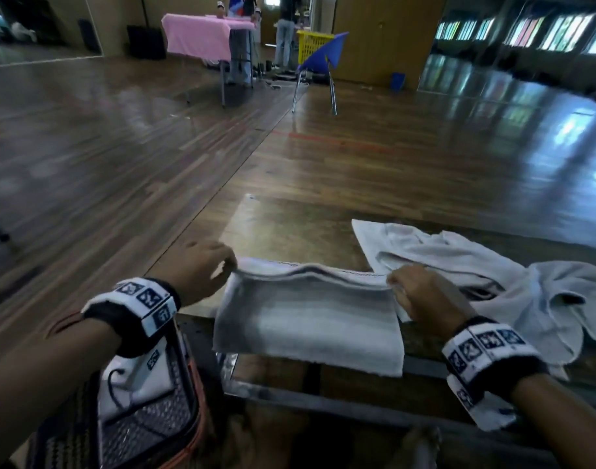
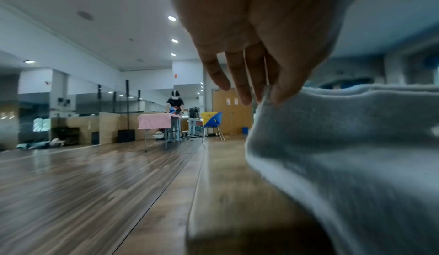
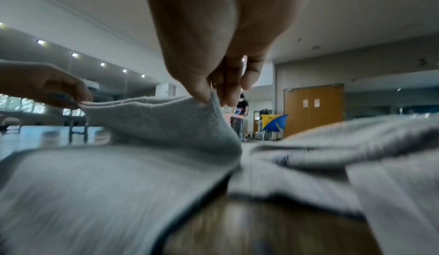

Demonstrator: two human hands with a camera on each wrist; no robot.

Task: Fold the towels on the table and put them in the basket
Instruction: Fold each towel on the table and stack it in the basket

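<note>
Grey-white terry cloth, a folded towel (image 1: 308, 319), is being held up over the near edge of the wooden table (image 1: 289, 228), its far corners being pinched: one by the left hand (image 1: 196, 269) at 9 o'clock, the other by the right hand (image 1: 425, 296) at 3 o'clock. More towels (image 1: 458, 265) are lying crumpled at 3 o'clock of it. A mesh basket (image 1: 147, 424) is being kept at 7 o'clock, below the table edge.

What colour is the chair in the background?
Blue chair, seen best in the head view.
</note>
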